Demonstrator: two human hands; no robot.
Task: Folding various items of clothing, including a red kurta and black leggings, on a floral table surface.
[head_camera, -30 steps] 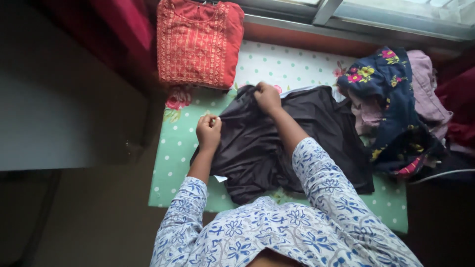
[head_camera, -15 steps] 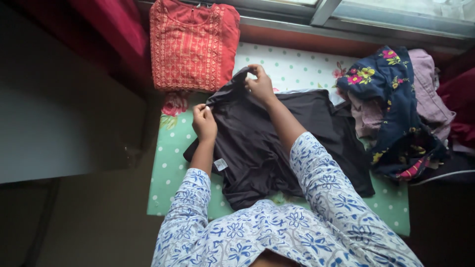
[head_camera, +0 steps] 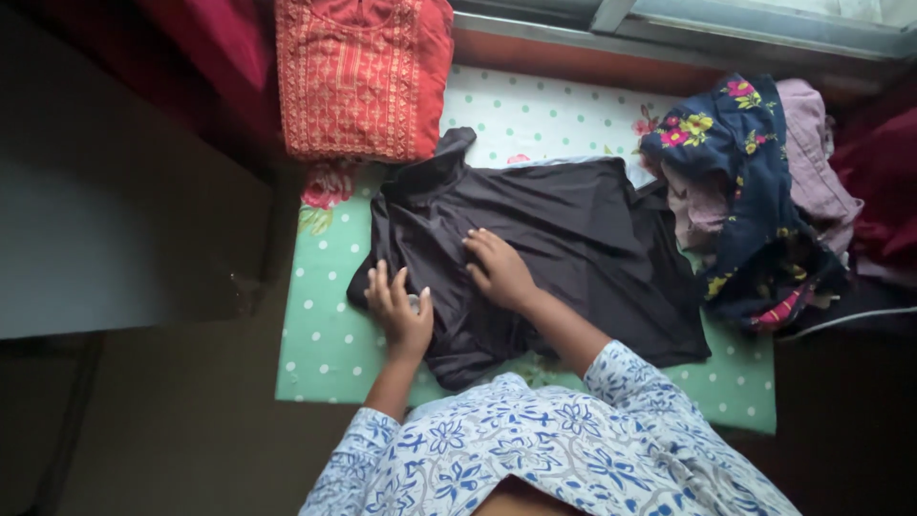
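Head view. Black garment [head_camera: 564,239]: spread flat on green dotted cloth [head_camera: 330,334], under both palms. Left hand [head_camera: 401,308]: fingers splayed wide, pressed on the garment's near-left edge, gripping nothing. Right hand [head_camera: 499,270]: fingers loosely spread, flat on the garment's middle, just beside the left. Red embroidered top [head_camera: 361,76]: folded, beyond the fingertips. Navy floral garment [head_camera: 755,182]: heaped well right of the right fingers

A green polka-dot covered table [head_camera: 330,344] is spread with a black garment [head_camera: 564,239], a folded red kurta [head_camera: 358,76] and a heap of clothes [head_camera: 755,182].
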